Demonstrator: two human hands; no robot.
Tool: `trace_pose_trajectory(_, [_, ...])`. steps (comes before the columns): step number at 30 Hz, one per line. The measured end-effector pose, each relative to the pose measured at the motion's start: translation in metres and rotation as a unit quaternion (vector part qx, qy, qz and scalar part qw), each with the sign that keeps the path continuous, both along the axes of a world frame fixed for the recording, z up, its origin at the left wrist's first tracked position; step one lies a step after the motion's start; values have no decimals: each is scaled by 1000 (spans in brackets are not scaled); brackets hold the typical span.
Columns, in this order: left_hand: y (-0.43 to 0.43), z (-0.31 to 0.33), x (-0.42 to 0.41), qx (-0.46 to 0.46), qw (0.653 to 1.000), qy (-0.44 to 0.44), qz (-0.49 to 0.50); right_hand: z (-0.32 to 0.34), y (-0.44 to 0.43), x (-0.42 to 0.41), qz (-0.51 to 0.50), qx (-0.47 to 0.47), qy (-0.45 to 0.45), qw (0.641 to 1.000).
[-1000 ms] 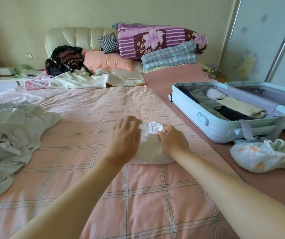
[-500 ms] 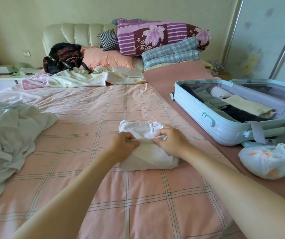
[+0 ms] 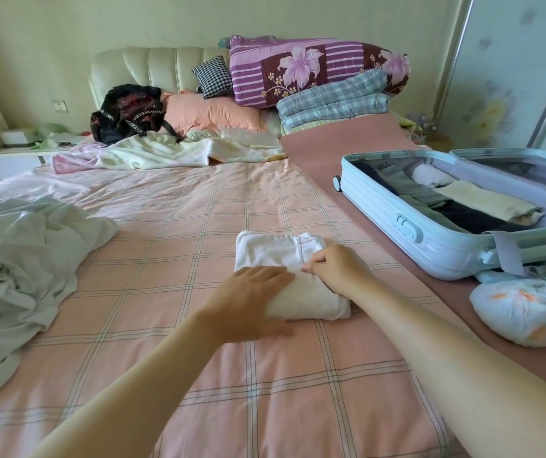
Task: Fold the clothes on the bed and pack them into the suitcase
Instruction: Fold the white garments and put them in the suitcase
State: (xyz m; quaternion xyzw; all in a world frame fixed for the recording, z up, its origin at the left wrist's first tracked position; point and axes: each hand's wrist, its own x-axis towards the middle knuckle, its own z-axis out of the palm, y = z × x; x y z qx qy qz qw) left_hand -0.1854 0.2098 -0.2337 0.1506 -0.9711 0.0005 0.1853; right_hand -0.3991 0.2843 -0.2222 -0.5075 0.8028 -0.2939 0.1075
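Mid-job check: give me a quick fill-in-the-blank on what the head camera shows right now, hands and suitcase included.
1. The left hand lies flat and the right hand pinches a fold on a garment coloured ____.
2. The suitcase has its lid ____.
3. From the garment, the suitcase lies to the person's ____.
4. The unfolded pale clothes lie to the person's ____.
Missing words: white; open; right; left.

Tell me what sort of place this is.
A home bedroom, most likely: a bed with a padded headboard, pillows and folded quilts piled at its head, and what looks like a sliding wardrobe door on the right.
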Motion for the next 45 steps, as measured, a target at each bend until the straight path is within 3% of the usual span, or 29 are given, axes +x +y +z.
trace_pose_trajectory(2, [0, -9, 11, 9, 999, -51, 17, 3, 2, 4, 2, -28, 115, 993])
trace_pose_trajectory(4, [2, -7, 12, 38, 998, -38, 25, 3, 3, 6, 75, -106, 239, 962])
trace_pose_trajectory(6, [7, 1, 10, 65, 997, -12, 41, 7, 9, 11, 150, -135, 272, 941])
trace_pose_trajectory(10, [5, 9, 12, 127, 985, -66, 101, 11, 34, 15, 235, 73, 247, 937])
trace_pose_trajectory(12, [0, 12, 12, 146, 982, -72, 93, 8, 44, 11, 251, 129, 225, 932])
trace_pose_trajectory(16, [-2, 13, 11, 217, 973, -8, 82, 0, 49, 7, 191, 55, 142, 970])
trace_pose_trajectory(20, [-5, 18, 17, 306, 935, 107, 143, 17, 49, 3, 126, 3, 67, 990])
trace_pose_trajectory(24, [0, 35, 22, 408, 890, 149, 140, 27, 57, -8, 112, -46, -116, 986])
trace_pose_trajectory(27, [-1, 36, 20, 434, 865, 180, 179, 25, 55, -11, 84, -80, -164, 980])
trace_pose_trajectory(30, [-8, 36, 10, 430, 837, 229, 249, 23, 43, -5, 24, -122, -134, 983])
trace_pose_trajectory(33, [-14, 39, -3, 372, 837, 244, 318, 18, 25, 0, -45, -136, -77, 987])
trace_pose_trajectory(38, [-32, 34, -26, 239, 902, 205, 297, 17, -4, 1, -86, -81, 83, 989])
trace_pose_trajectory(40, [-47, 37, -33, 310, 879, 166, 321, 17, -11, -2, -62, -70, 104, 990])
trace_pose_trajectory(43, [-67, 32, -32, 460, 807, 146, 339, 14, -18, -8, -26, -50, 65, 996])
trace_pose_trajectory(45, [-76, 27, -30, 495, 781, 156, 348, 10, -23, -11, -17, -32, 32, 999])
